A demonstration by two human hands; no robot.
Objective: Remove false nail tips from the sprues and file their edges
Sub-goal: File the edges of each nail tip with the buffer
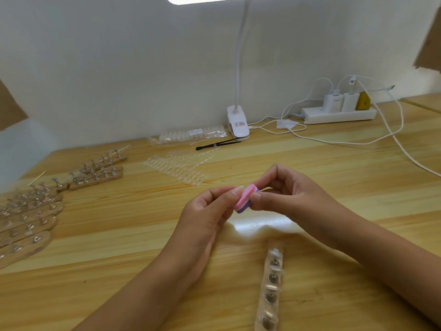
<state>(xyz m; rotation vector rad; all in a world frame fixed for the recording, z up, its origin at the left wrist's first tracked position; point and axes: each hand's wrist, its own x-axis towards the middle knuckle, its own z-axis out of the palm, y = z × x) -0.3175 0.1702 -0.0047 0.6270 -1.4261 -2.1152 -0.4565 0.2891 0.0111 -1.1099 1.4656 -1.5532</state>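
Observation:
My left hand pinches a clear false nail tip between thumb and fingers, above the middle of the wooden table. The tip's edge lies against a small pink, white and purple file block, which my right hand holds by its right end. Both hands meet at the block, a little above the tabletop. Clear sprues of nail tips lie flat on the table just beyond my hands.
A wooden strip with metal nail stands lies near my right forearm. Several more such strips fill the left side. At the back stand a clip lamp, a bag of tips, a black brush and a power strip with cables.

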